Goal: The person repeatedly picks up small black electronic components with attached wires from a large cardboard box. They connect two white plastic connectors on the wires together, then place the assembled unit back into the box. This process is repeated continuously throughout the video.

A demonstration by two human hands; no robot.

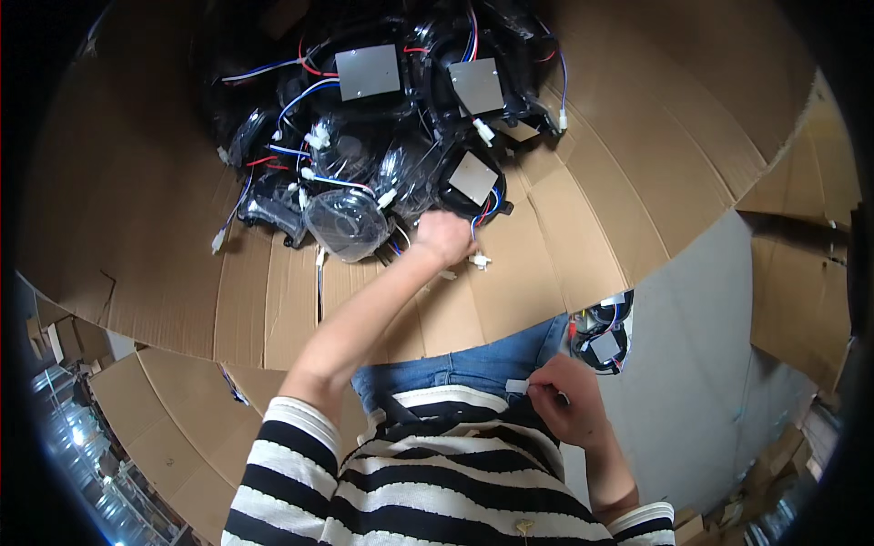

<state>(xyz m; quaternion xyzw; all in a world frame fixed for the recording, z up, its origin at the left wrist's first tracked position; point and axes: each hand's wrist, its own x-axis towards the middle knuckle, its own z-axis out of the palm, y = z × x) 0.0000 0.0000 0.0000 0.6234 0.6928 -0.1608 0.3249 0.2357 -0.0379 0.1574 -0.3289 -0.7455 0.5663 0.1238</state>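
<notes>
Inside a large cardboard box [655, 155], my left hand [444, 238] is closed at the lower edge of a black lamp-like unit [472, 178] with a grey square plate. Blue and red wires run from that unit past my fingers to a white connector [480, 261]. What the fingers grip is hidden. Close to my waist, my right hand [569, 396] pinches a small white tag-like piece [517, 386] between thumb and fingers. Left of my left hand lies a clear rounded lens [348, 225] on a dark housing.
Several more black units, one with a grey plate [368, 73], are heaped at the box's far side, with loose wires and white connectors. Outside the box, similar units [603, 346] lie on the grey floor [687, 355]. Other cardboard [797, 300] stands at right.
</notes>
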